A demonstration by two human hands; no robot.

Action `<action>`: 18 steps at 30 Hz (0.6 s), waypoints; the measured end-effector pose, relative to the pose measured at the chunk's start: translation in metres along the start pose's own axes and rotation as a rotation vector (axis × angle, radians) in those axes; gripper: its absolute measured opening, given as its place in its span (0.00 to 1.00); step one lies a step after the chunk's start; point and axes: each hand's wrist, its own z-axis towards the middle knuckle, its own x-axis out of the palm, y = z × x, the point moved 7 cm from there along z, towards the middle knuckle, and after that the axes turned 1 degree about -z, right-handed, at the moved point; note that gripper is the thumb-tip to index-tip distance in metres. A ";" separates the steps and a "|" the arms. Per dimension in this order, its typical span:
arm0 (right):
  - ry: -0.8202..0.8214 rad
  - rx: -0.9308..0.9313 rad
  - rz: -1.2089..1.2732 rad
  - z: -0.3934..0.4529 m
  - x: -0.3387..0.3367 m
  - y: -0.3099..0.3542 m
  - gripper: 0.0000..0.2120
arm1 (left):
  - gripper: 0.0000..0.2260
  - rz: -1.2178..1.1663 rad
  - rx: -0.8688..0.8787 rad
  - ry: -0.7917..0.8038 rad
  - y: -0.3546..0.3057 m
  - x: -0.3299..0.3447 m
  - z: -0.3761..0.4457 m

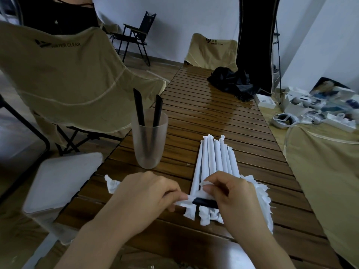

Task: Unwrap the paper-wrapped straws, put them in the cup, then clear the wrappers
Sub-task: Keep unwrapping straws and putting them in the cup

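Where wrappers (260,193) lie, cup (149,140) beside bundle (215,164).

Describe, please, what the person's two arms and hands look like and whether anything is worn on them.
Both forearms are bare up to the picture's lower edge: no sleeves show. The left hand and the right hand wear no gloves, and no rings, watch or bracelet are visible. The fingernails look short and unpainted.
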 end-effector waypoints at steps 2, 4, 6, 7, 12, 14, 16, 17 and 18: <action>-0.020 0.005 -0.007 0.000 0.000 -0.001 0.14 | 0.14 0.029 0.007 -0.045 -0.001 -0.004 0.000; -0.043 0.024 -0.025 0.001 0.000 -0.003 0.12 | 0.13 0.055 0.025 -0.097 -0.004 -0.008 0.000; -0.069 0.048 -0.051 0.002 -0.001 -0.007 0.10 | 0.12 0.067 0.043 -0.109 -0.007 -0.008 0.000; -0.085 0.068 -0.066 0.003 -0.003 -0.010 0.09 | 0.10 0.067 0.050 -0.104 -0.008 -0.008 0.001; -0.183 0.138 -0.205 0.007 -0.022 -0.037 0.07 | 0.05 0.060 0.036 -0.096 -0.003 -0.013 0.000; -0.195 0.168 -0.298 0.008 -0.031 -0.048 0.08 | 0.06 0.044 -0.003 -0.095 0.002 -0.012 -0.001; -0.208 0.202 -0.363 0.008 -0.039 -0.059 0.09 | 0.07 0.030 -0.033 -0.099 0.005 -0.011 -0.001; -0.210 0.223 -0.390 0.007 -0.042 -0.064 0.07 | 0.07 0.028 -0.044 -0.104 0.005 -0.011 -0.002; -0.214 0.247 -0.412 0.007 -0.044 -0.069 0.05 | 0.07 0.024 -0.055 -0.109 0.005 -0.011 -0.002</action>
